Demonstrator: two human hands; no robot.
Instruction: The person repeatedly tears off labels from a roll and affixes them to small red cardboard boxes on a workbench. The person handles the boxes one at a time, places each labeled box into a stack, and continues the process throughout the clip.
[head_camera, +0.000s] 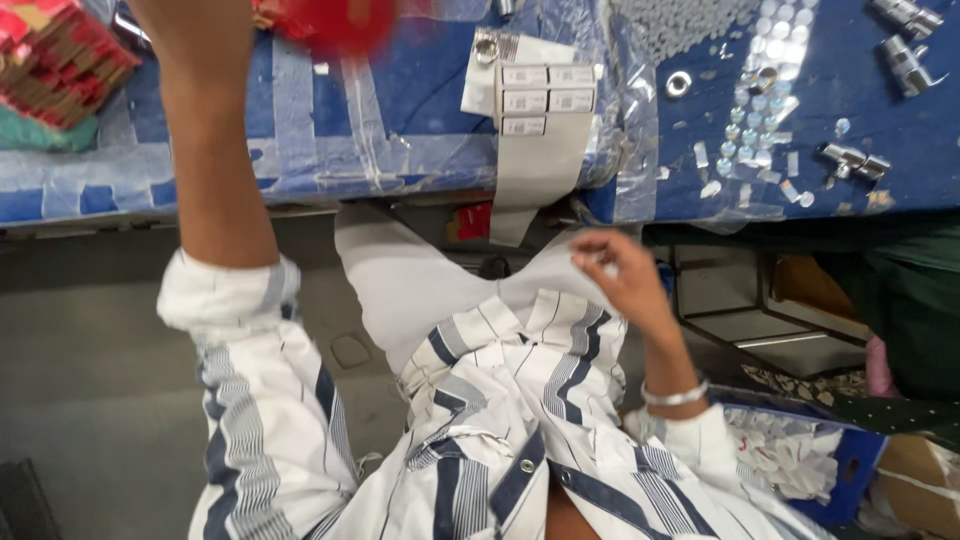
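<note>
Lying in a blue plastic crate (858, 462): white paper scraps (790, 450). Resting on the blue taped worktop (330, 130): three chrome valve fittings (852, 160). Right hand (620, 268) pinching white fabric (420, 280); left hand's grip out of frame.

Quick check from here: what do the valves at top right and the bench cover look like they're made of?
Valves: likely chrome-plated metal, given the bright mirror-like shine. Bench cover: seemingly blue sheet patched with clear tape, judging by the glossy, wrinkled strips.
</note>
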